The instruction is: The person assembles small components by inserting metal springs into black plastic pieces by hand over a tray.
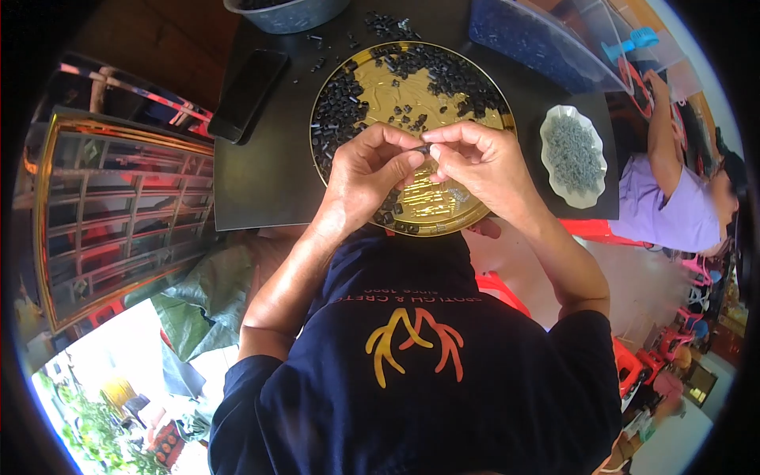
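My left hand and my right hand meet above a round gold tray. Between the pinched fingertips of both is a small black piece, mostly hidden, so its exact kind cannot be made out. Small black parts, short and blocky, lie heaped around the tray's left and far sides. Others are scattered near its middle and front edge. Small clear or silvery bits rest on the tray beneath my right hand.
A scalloped white dish of small grey pieces stands right of the tray. A black phone lies to the left. At the back are a grey basin and a clear plastic bin. A person in a purple top sits at the right.
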Tool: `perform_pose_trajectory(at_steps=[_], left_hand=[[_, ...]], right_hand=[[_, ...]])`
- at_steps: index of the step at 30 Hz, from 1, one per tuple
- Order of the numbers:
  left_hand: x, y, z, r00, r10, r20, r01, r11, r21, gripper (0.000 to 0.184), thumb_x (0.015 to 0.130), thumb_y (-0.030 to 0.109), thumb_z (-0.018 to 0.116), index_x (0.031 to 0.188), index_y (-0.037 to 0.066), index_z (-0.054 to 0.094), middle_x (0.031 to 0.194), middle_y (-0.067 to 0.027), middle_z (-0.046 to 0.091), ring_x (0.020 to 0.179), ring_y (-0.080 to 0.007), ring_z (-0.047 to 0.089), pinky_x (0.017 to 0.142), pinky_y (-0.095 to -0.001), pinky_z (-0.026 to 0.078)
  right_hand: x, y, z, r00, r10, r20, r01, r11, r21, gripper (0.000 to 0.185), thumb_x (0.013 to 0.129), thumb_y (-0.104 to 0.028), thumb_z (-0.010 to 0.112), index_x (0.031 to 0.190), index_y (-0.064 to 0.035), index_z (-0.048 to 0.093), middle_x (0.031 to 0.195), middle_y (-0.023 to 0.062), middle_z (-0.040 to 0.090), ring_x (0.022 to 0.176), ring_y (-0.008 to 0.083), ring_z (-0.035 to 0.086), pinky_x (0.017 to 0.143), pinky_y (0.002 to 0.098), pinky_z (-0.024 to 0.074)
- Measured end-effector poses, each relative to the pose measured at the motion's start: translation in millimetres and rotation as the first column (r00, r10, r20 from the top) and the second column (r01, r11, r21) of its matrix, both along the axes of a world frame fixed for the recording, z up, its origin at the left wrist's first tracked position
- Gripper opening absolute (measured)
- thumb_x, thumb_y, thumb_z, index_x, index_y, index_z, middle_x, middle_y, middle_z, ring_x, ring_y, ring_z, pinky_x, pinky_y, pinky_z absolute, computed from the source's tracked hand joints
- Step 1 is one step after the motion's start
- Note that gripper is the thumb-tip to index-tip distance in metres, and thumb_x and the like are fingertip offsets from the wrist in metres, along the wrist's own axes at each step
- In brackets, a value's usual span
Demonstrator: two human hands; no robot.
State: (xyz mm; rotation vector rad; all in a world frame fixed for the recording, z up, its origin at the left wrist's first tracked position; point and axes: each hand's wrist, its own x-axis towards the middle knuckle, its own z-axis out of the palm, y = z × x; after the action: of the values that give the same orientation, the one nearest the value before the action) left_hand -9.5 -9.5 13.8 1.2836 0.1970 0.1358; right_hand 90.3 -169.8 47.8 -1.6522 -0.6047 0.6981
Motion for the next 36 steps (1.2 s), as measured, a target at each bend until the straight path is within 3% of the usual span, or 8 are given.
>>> perform_pose_trajectory(at_steps=[9,13,16,21,27,32,34,36], left_hand=[[-3.4,-8.4,-9.4,0.998,-0.056,-0.006,0.056,0.995,0.087,0.012,0.09,0.001,0.066,0.101,0.002,0.063,0.082,-0.0037,0.066,0.07,-0.0089,0.061,0.064,-0.0224,0.05],[0.0,-11.7,-15.6,0.996,-0.076,-0.044,0.08,0.992,0.097,0.009,0.091,0.001,0.065,0.099,0.001,0.063,0.081,-0.0058,0.066,0.069,-0.0104,0.062,0.064,-0.0236,0.05],[14.9,-8.0,-20.0,0.994,-0.106,-0.041,0.108,0.993,0.054,0.008,0.091,0.002,0.064,0.098,-0.001,0.062,0.08,-0.0076,0.066,0.068,-0.0116,0.063,0.063,-0.0244,0.051],[23.9,-8.2,-16.2,0.989,-0.143,-0.038,0.145,0.989,0.042,0.007,0.092,0.002,0.064,0.097,-0.003,0.061,0.079,-0.0082,0.066,0.07,-0.0123,0.064,0.064,-0.0248,0.052],[39.8,-11.5,-24.3,0.993,-0.112,-0.041,0.117,0.981,0.156,0.008,0.091,0.0,0.062,0.097,-0.005,0.06,0.08,-0.0093,0.068,0.07,-0.0117,0.065,0.065,-0.024,0.054],[37.7,-5.2,-12.7,0.975,-0.218,-0.044,0.222,0.941,0.255,0.016,0.092,0.004,0.064,0.104,-0.005,0.059,0.084,-0.0088,0.068,0.074,-0.0112,0.065,0.065,-0.0234,0.053],[32.6,-6.3,-6.0,0.983,-0.176,-0.044,0.179,0.898,0.402,0.014,0.091,0.004,0.065,0.103,-0.002,0.062,0.085,-0.007,0.068,0.075,-0.0112,0.065,0.067,-0.0243,0.053],[29.6,-5.7,7.8,0.989,-0.144,-0.022,0.129,0.795,0.592,0.014,0.088,0.003,0.068,0.102,-0.001,0.064,0.089,-0.0073,0.069,0.078,-0.0118,0.066,0.068,-0.0255,0.053]], right_hand=[[-2.6,-16.1,-7.7,0.95,0.071,0.304,-0.035,0.992,-0.123,0.012,0.081,-0.005,0.07,0.088,0.0037,0.067,0.072,0.0116,0.068,0.067,0.0143,0.068,0.062,0.0283,0.0529],[-7.7,-14.2,-14.9,0.815,0.041,0.578,0.028,0.994,-0.109,0.007,0.076,-0.002,0.068,0.078,0.0036,0.064,0.073,0.0187,0.066,0.066,0.0291,0.068,0.06,0.0346,0.0531],[-1.1,-9.6,-19.0,0.725,0.036,0.688,0.084,0.987,-0.14,0.008,0.077,-0.004,0.068,0.076,0.0034,0.064,0.07,0.018,0.065,0.064,0.0289,0.068,0.059,0.0353,0.0525],[8.2,-16.4,-8.0,0.86,0.072,0.505,0.03,0.981,-0.19,0.009,0.078,-0.007,0.065,0.079,0.002,0.066,0.069,0.0186,0.065,0.062,0.0349,0.066,0.06,0.0397,0.0527],[13.8,-11.5,-27.6,0.622,0.081,0.779,0.16,0.961,-0.228,0.015,0.08,-0.011,0.067,0.081,0.0038,0.066,0.069,0.0201,0.065,0.061,0.0348,0.065,0.059,0.0376,0.0522],[27.2,-23.6,-7.2,0.967,0.101,0.234,-0.037,0.964,-0.262,0.018,0.087,-0.011,0.065,0.091,0.0066,0.066,0.074,0.0145,0.067,0.064,0.0198,0.067,0.064,0.0303,0.0555],[32.5,-28.2,-3.6,0.992,0.104,-0.066,-0.116,0.971,-0.21,0.02,0.092,-0.013,0.064,0.094,0.0067,0.066,0.08,0.0113,0.068,0.067,0.0146,0.067,0.066,0.027,0.0562],[38.4,-34.8,-4.3,0.972,0.183,-0.148,-0.197,0.977,-0.086,0.022,0.094,-0.017,0.064,0.1,0.0044,0.065,0.085,0.0089,0.068,0.066,0.0103,0.064,0.061,0.0253,0.0554]])
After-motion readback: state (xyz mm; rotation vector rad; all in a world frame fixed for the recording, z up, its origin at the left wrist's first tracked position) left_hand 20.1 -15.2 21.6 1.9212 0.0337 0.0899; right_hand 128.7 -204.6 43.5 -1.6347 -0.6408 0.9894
